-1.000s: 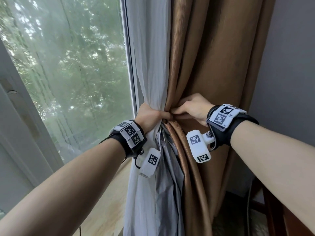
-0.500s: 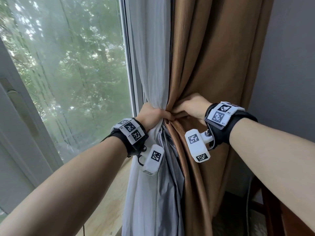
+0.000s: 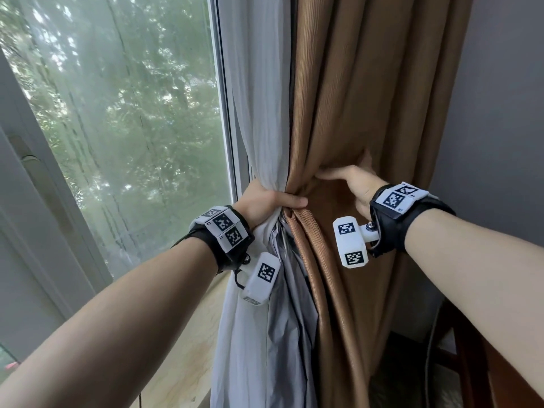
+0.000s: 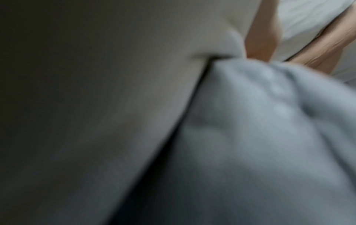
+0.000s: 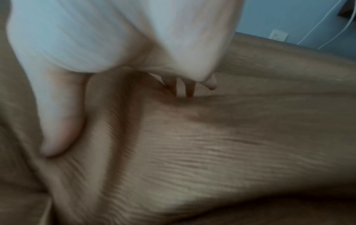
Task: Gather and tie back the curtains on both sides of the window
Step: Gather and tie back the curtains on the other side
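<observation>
A white sheer curtain (image 3: 259,113) with a grey lining (image 3: 288,290) hangs beside a brown ribbed curtain (image 3: 353,83) at the window's right side. My left hand (image 3: 265,201) grips both layers bunched together at waist height, its thumb lying across the brown edge. The left wrist view is blurred and shows grey fabric (image 4: 269,121) under the fingers (image 4: 260,42). My right hand (image 3: 350,181) lies spread on the brown curtain (image 5: 212,152), up and right of the left. Its thumb (image 5: 59,118) is straight, and the fingers slip behind a fold.
The window glass (image 3: 117,128) and its frame (image 3: 232,142) are to the left, above a pale sill (image 3: 188,348). A grey wall (image 3: 500,113) lies right of the curtains. A dark wooden chair (image 3: 471,363) and a cable (image 3: 429,343) are at the lower right.
My right hand has left the bunch next to the left hand, moved up and right over the brown curtain, and spread open. The left hand keeps its grip.
</observation>
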`<state>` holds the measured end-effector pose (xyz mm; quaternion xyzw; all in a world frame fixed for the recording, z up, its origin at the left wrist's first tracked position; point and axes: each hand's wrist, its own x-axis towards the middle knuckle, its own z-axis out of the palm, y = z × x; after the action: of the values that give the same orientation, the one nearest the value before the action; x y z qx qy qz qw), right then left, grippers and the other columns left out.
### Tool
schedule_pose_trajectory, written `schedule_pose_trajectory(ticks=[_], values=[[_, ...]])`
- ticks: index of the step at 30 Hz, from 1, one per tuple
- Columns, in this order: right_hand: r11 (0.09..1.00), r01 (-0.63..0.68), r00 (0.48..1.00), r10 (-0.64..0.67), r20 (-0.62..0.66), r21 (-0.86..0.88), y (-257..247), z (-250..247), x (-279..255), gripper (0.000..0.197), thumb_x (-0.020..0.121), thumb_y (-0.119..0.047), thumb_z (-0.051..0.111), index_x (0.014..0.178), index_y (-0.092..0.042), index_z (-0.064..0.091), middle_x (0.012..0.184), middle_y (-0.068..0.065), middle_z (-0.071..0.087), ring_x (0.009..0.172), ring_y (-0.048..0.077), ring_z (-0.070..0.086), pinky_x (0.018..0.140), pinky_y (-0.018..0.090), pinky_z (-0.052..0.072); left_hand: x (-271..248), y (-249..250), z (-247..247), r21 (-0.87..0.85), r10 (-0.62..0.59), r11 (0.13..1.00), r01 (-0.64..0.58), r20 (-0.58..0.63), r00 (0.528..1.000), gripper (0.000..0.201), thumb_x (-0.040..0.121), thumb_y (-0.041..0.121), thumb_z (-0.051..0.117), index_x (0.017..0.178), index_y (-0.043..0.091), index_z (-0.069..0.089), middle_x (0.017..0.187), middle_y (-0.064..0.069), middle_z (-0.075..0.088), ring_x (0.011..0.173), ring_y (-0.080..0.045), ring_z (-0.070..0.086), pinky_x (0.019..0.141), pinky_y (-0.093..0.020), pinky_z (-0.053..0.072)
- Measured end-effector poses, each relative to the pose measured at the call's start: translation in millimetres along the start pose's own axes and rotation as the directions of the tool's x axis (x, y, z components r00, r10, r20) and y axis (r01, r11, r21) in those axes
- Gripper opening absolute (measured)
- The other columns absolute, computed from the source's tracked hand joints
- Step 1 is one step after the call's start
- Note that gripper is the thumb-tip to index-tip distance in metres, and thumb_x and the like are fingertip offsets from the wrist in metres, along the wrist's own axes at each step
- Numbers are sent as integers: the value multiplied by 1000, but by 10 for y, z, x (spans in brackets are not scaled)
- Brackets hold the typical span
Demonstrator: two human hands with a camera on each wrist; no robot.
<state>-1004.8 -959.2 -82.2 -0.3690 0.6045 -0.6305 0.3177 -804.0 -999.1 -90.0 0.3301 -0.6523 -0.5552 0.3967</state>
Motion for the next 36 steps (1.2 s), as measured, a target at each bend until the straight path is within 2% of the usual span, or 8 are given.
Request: schedule_pose_trajectory(ticks=[6, 10, 13, 17, 21, 27, 32, 36], values=[[998, 63, 998, -63, -8, 1, 3, 91, -88, 106, 28, -45, 99, 125, -12, 71, 107, 0, 81, 102, 21, 77, 101, 44, 58, 21, -34, -10, 42, -9, 999, 15, -127, 992, 51, 46, 4, 92, 93, 12, 74, 92, -9, 80, 91, -32, 77, 87, -48, 63], [991, 69, 994, -78, -82, -116, -65, 143, -212, 120, 26, -55, 98, 129, -6, 58, 119, 5, 72, 109, 25, 70, 103, 44, 55, 44, -63, 19, 4, 13, 1000, -13, -249, 968, 43, 59, -1, 93, 94, 14, 74, 90, -3, 78, 84, -23, 76, 70, -30, 60], [990, 32, 999, -30, 19, -137, -103, 159, -297, 101, 33, -28, 104, 118, -1, 57, 113, 15, 73, 104, 33, 72, 98, 50, 58, 32, -76, 105, -35, 50, 997, -63, -289, 956, 46, 59, -1, 94, 96, 17, 72, 91, 1, 77, 83, -15, 75, 69, -25, 60], [993, 33, 988, -15, 155, -112, -80, 99, -321, 83, 33, -8, 96, 110, 4, 71, 98, 20, 80, 92, 39, 78, 89, 57, 62, 12, -71, 163, -105, -3, 994, -17, -189, 982, 50, 63, -8, 89, 108, 4, 73, 94, -7, 80, 89, -25, 78, 72, -30, 62], [995, 24, 982, -6, 187, -98, -42, 68, -216, 113, 14, -23, 96, 121, 1, 67, 107, 17, 79, 100, 35, 77, 97, 51, 59, -34, -14, 133, -149, -9, 989, 10, 7, 1000, 42, 68, -16, 82, 105, 2, 72, 97, -12, 79, 94, -31, 76, 84, -39, 62], [997, -48, 977, 58, 206, -53, -139, 116, -308, 90, 44, -3, 85, 130, 6, 59, 112, 23, 76, 99, 38, 77, 94, 56, 60, -58, 20, 112, -167, -7, 985, 30, 138, 990, 61, 60, -3, 84, 120, -4, 68, 112, -23, 75, 103, -38, 74, 94, -48, 59], [994, -88, 958, 68, 278, 61, -167, 108, -389, 56, 70, 10, 66, 127, 14, 62, 118, 26, 75, 110, 42, 73, 103, 54, 56, -67, 31, 98, -197, -13, 979, 53, 200, 980, 44, 67, -8, 78, 110, -1, 71, 100, -20, 77, 88, -33, 76, 77, -39, 62], [988, -102, 939, 59, 340, 112, -226, 80, -422, 54, 60, 5, 58, 111, 22, 60, 115, 34, 68, 102, 52, 67, 96, 46, 60, -36, 30, 98, -157, -21, 987, 43, 139, 990, 43, 70, -14, 77, 112, -5, 71, 101, -22, 77, 89, -37, 75, 80, -43, 63]])
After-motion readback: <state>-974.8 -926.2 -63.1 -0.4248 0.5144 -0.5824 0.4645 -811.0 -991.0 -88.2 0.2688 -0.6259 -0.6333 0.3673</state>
